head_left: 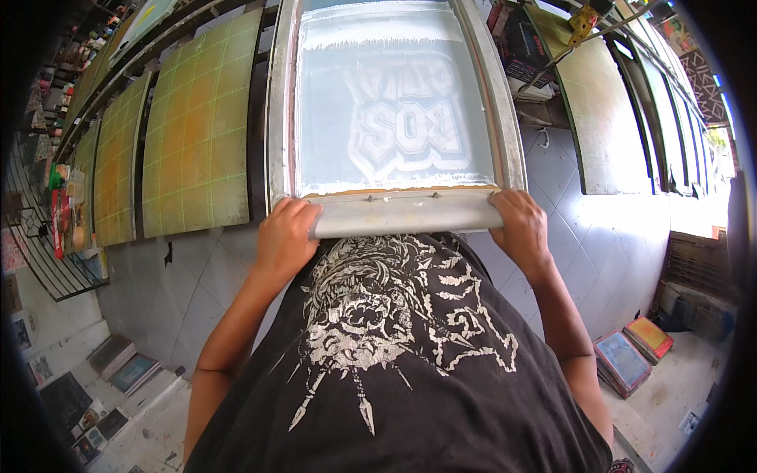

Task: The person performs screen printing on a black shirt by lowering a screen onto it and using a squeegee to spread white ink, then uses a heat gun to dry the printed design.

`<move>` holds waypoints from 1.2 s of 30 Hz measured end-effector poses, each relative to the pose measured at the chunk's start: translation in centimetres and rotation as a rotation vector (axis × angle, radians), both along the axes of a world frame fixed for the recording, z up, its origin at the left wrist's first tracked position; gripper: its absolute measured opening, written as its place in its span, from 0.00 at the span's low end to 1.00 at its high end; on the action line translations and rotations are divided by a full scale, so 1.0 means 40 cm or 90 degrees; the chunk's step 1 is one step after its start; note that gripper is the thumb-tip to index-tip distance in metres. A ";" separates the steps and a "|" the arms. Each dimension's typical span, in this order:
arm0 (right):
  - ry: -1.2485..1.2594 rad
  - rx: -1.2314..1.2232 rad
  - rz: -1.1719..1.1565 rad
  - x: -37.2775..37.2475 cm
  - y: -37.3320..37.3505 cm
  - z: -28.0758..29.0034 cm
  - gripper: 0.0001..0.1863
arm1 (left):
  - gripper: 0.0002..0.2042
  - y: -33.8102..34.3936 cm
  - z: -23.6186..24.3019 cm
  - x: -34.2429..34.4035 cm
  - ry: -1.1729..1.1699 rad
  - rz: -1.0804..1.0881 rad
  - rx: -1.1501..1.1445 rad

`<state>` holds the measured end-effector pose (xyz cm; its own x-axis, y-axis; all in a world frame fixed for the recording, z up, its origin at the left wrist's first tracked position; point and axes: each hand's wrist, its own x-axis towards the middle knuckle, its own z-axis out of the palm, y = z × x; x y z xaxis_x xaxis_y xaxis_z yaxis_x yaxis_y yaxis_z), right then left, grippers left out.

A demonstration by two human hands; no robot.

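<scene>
So the big metal frame is sitting smack in the middle, right in front of the person's belly, with its far end running out past the top of the view. Both hands are holding it by the near edge: the left hand is taking the left corner, and the right hand is taking the right one. As for the grip, the fingers on each side are curling over the edge, so both hands are pinching the frame, though I can't tell what's going on underneath.

Inside the frame, a pale blue-grey mesh is stretching across, and some chunky white lettering is showing faintly on it. A whitish band is running across near the far end.

The person is wearing a black T-shirt with a white print, and it's filling most of the lower middle. On the left, a couple of yellowish boards with green grid lines are lying side by side, and a shiny board is lying over on the right. Grey floor tiles are showing below. Toward the lower right, a small blue frame and a yellow-and-red one are lying next to each other
</scene>
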<state>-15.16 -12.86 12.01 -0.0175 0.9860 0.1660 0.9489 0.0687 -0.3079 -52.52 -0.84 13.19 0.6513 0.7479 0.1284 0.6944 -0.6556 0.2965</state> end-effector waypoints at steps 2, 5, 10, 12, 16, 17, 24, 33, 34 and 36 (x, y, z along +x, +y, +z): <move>0.008 0.012 0.015 0.006 0.005 -0.002 0.16 | 0.16 0.008 -0.018 -0.012 0.017 -0.011 0.018; 0.050 -0.041 0.049 0.045 0.086 0.045 0.13 | 0.14 0.096 0.026 0.008 0.076 -0.030 -0.058; 0.061 -0.134 0.061 0.070 0.171 0.083 0.14 | 0.10 0.184 0.082 0.057 0.055 -0.033 -0.172; 0.054 -0.097 0.060 0.061 0.152 0.070 0.13 | 0.10 0.154 0.059 0.037 0.056 -0.036 -0.142; 0.035 0.013 0.061 0.044 0.073 0.016 0.14 | 0.09 0.072 0.030 0.022 -0.012 -0.030 -0.027; 0.044 0.019 0.067 0.049 0.066 0.010 0.15 | 0.09 0.066 0.025 0.021 -0.008 -0.030 -0.020; 0.044 -0.166 0.055 0.076 0.192 0.079 0.14 | 0.09 0.169 0.067 0.054 0.038 -0.022 -0.143; 0.003 0.052 0.051 0.052 0.128 0.056 0.16 | 0.16 0.121 0.027 0.028 -0.036 -0.027 0.034; 0.000 0.079 0.051 0.046 0.112 0.060 0.16 | 0.17 0.108 0.033 0.019 -0.034 -0.029 0.043; 0.001 0.082 0.059 0.043 0.079 0.055 0.18 | 0.20 0.082 0.053 0.008 -0.031 -0.034 0.061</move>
<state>-13.45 -9.72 14.19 -0.1070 0.9507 0.2910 0.9364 0.1947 -0.2919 -52.19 2.44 15.30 0.6817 0.6947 0.2294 0.6436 -0.7186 0.2634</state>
